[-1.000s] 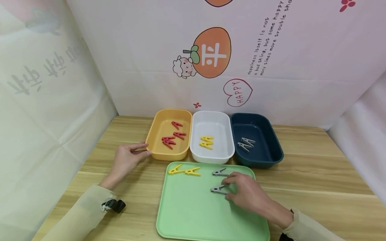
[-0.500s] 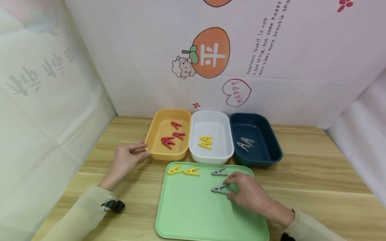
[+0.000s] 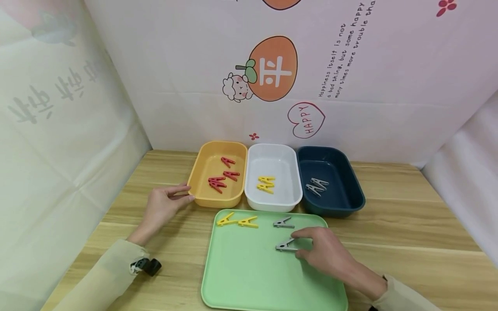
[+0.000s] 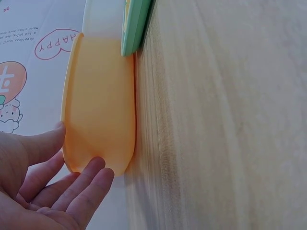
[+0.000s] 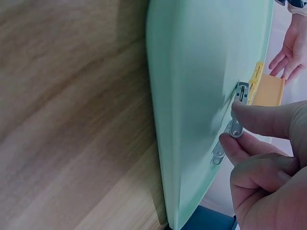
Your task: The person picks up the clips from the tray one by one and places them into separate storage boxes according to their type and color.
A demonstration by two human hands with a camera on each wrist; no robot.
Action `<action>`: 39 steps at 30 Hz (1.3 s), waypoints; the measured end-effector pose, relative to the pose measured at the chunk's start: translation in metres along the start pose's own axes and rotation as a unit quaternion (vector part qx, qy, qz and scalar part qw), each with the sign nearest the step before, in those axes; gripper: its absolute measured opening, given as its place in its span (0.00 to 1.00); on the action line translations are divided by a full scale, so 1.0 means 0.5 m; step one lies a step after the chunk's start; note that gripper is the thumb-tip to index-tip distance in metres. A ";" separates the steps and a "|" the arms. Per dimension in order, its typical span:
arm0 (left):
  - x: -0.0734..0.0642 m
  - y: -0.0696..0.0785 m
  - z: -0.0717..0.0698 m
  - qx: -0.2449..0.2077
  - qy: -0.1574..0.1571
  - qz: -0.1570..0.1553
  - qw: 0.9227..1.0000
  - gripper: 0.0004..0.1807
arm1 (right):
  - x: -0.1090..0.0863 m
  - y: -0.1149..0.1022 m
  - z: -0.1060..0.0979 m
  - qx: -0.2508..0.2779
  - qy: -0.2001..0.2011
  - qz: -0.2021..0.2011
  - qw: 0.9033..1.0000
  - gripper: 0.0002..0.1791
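In the head view my right hand (image 3: 327, 250) pinches the handle end of a grey clothespin (image 3: 287, 245) between thumb and fingers, over the green tray (image 3: 249, 276). The right wrist view shows this grey clothespin (image 5: 236, 125) between thumb and a fingertip. Another grey clothespin (image 3: 284, 222) lies just behind it on the tray. Two yellow clothespins, a left one (image 3: 226, 219) and a right one (image 3: 247, 222), lie at the tray's back left. My left hand (image 3: 163, 209) touches the orange box (image 3: 218, 201) at its near left corner, fingers extended (image 4: 86, 187).
Several red clothespins (image 3: 231, 175) lie in the orange box. Beside it, the white box (image 3: 274, 206) holds two yellow clothespins (image 3: 266, 185). Two grey clothespins (image 3: 317, 186) sit in the dark blue box (image 3: 350, 211). A printed cloth (image 3: 186, 77) hangs behind the wooden table (image 3: 389, 190).
My right hand has shifted slightly right and toward the front, and the grey clothespin in its grip has moved with it. My left hand stays at the orange box.
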State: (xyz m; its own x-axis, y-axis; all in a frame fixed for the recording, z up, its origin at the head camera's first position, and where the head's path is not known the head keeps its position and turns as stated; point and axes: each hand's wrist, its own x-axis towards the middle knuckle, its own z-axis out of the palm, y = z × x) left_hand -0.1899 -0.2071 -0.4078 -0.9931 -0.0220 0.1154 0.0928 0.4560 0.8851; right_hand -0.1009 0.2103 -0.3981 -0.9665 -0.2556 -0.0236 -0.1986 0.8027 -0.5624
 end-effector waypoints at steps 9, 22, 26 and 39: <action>-0.001 0.000 -0.002 -0.003 0.002 -0.001 1.000 0.21 | -0.010 0.005 -0.008 0.001 0.002 0.009 1.000 0.21; -0.002 0.003 -0.002 -0.004 0.004 -0.002 1.000 0.21 | -0.017 0.003 -0.026 0.039 0.013 0.015 0.999 0.21; 0.000 0.002 -0.001 -0.006 0.004 -0.001 1.000 0.21 | -0.016 0.002 -0.037 0.059 0.015 0.014 0.998 0.21; -0.004 0.003 0.000 -0.008 0.005 -0.005 1.000 0.21 | 0.003 0.009 -0.088 0.106 0.009 0.010 0.994 0.21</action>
State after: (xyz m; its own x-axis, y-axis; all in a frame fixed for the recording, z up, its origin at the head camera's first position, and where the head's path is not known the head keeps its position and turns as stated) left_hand -0.1878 -0.2063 -0.4066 -0.9931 -0.0352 0.1116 0.0848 0.4410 0.8935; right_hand -0.1103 0.2375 -0.3643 -0.9731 -0.2291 -0.0229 -0.1421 0.6756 -0.7235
